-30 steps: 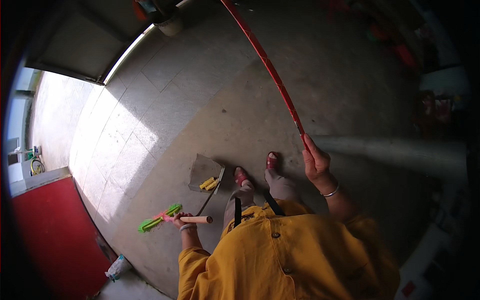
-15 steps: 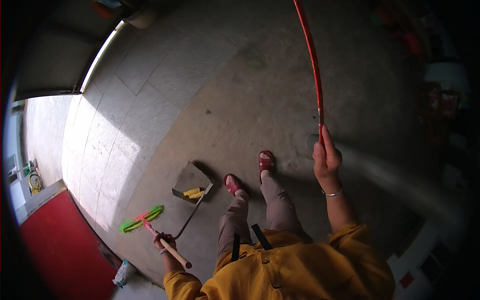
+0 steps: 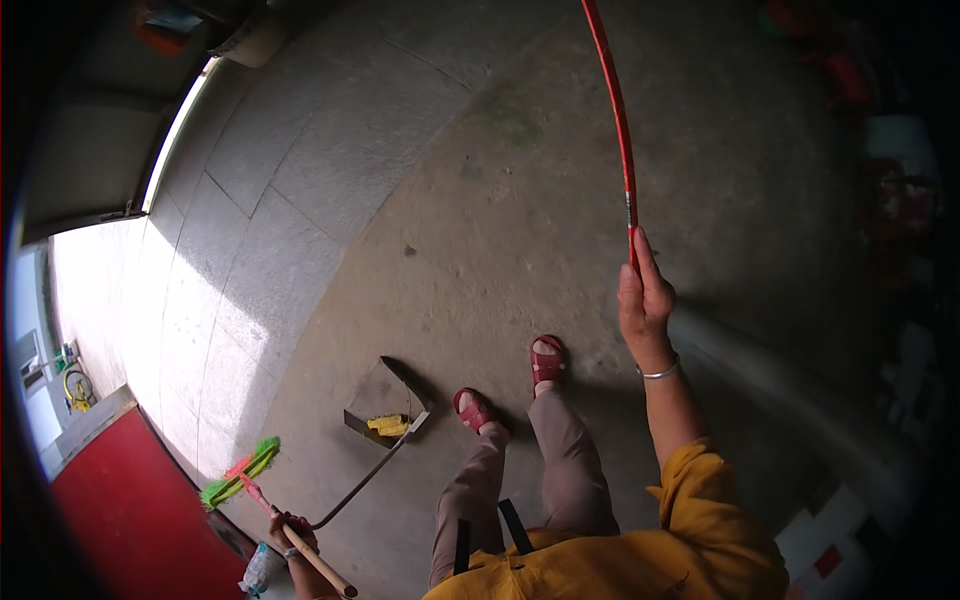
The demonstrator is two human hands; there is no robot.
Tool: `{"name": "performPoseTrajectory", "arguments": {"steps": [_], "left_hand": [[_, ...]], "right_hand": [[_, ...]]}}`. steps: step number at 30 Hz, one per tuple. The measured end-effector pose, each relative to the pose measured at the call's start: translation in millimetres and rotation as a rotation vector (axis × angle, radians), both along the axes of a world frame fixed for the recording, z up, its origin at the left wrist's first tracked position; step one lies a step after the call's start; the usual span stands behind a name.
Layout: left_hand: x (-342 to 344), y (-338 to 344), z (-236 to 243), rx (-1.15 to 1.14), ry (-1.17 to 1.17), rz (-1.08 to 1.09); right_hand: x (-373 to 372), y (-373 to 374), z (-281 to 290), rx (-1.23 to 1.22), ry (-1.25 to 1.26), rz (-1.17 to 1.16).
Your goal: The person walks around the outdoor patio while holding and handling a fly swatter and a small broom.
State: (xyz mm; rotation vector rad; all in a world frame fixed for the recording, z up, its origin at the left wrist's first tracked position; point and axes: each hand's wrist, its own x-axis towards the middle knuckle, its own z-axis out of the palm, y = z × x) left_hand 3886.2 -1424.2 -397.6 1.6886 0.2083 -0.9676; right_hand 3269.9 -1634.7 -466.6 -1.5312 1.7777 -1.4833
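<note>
My left hand [image 3: 295,533], low at the left, is closed round the pale wooden handle of a short broom [image 3: 255,464] with green and pink bristles. The dark bent handle of a dustpan [image 3: 374,395] runs into the same hand. The pan stands on the floor left of my feet, with a yellow thing [image 3: 388,426] inside that I cannot make out. My right hand [image 3: 646,296] is wrapped round the lower end of a long red pole [image 3: 618,120]. Its far end passes out of view at the top.
A red panel [image 3: 130,480] with a pale edge lies at the lower left, a white bag-like thing [image 3: 258,570] beside it. Sunlight falls on grey floor slabs [image 3: 215,300] near a dark door [image 3: 90,130]. Dim clutter [image 3: 895,195] lines the right side.
My left hand has moved down and left with the broom, whose head has tilted more upright in view. The dustpan and my feet appear lower. My right hand still grips the pole.
</note>
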Motion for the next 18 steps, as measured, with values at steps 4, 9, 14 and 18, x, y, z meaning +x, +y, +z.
{"name": "performPoseTrajectory", "arguments": {"steps": [4,9,14,18], "left_hand": [[6.5,31.3,-7.4,-0.027,0.037,-0.06],[-1.8,45.4,-16.3,-0.076,0.079,-0.058],[-17.0,32.2,-22.2,0.009,-0.098,0.018],[-39.0,8.8,-1.8,-0.04,-0.076,0.013]], "right_hand": [[-13.6,6.9,-18.1,0.006,-0.004,0.001],[-17.5,-10.9,-49.9,-0.123,0.02,-0.033],[-16.5,-89.1,-129.1,0.108,0.083,-0.03],[-23.0,-148.4,-190.5,0.814,0.122,-0.015]]}}
